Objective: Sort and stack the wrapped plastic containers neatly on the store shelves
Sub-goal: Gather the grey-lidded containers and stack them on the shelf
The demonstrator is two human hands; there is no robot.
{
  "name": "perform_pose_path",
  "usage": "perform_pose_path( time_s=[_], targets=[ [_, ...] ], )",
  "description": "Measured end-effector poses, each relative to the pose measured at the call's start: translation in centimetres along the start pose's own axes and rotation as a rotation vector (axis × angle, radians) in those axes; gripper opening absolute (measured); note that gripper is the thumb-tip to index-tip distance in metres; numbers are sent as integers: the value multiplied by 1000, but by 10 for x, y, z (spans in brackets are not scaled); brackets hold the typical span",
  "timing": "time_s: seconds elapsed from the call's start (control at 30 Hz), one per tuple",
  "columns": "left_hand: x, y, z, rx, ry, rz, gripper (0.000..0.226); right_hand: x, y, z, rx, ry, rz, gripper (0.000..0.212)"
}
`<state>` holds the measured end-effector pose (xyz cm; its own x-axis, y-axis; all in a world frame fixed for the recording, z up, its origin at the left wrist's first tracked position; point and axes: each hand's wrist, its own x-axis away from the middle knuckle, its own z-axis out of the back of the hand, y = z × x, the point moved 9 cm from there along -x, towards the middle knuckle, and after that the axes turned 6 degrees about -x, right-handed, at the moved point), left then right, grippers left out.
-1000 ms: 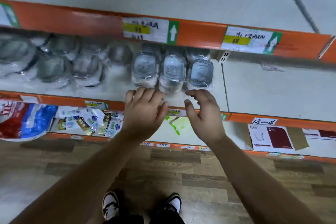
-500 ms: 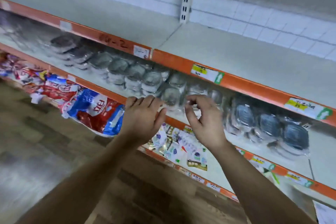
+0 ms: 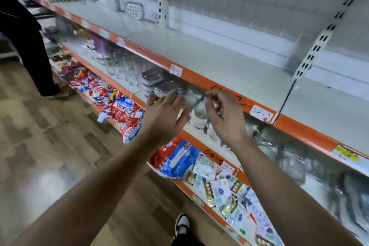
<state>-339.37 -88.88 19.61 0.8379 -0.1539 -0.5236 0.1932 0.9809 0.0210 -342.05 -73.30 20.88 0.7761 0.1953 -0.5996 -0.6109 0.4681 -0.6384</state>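
Wrapped clear plastic containers (image 3: 198, 111) sit on the middle shelf (image 3: 201, 136), just behind my hands. To their left stands a stack of wrapped containers with dark lids (image 3: 157, 84). More wrapped containers (image 3: 295, 164) line the same shelf to the right, blurred. My left hand (image 3: 165, 114) reaches in with fairly straight fingers, its tips at the wrap of the clear containers. My right hand (image 3: 223, 116) hovers in front of them under the orange shelf edge (image 3: 223, 90), fingers loosely curled; no grip shows.
A person in dark clothes (image 3: 24, 36) stands at the far left by the shelves. Red and blue bags (image 3: 119, 110) and small packets (image 3: 219, 187) fill the bottom shelf. Clear glasses (image 3: 123, 68) stand further left. My shoe (image 3: 181, 223) is on the wooden floor.
The view has swung left along the aisle, away from the row of three containers. Both hands have travelled with it and now reach at the containers further left; another person has come into view.
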Motion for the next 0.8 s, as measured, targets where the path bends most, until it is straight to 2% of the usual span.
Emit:
perform_pose_path(
  time_s=[0.13,0.4,0.63,0.8],
  targets=[
    [-47,-62,-9,-62,35,25,31,-79,1,-54,-23,-7,97,19],
    [-149,-182,-42,-122,2,78,38,-227,33,-152,-63,-57,86,25],
    [-195,-289,-83,-99,-41,126,46,-306,50,-247,-66,-132,65,27],
    [-224,-371,-107,-77,-14,113,47,-356,58,-323,-53,-131,34,27]
  ],
)
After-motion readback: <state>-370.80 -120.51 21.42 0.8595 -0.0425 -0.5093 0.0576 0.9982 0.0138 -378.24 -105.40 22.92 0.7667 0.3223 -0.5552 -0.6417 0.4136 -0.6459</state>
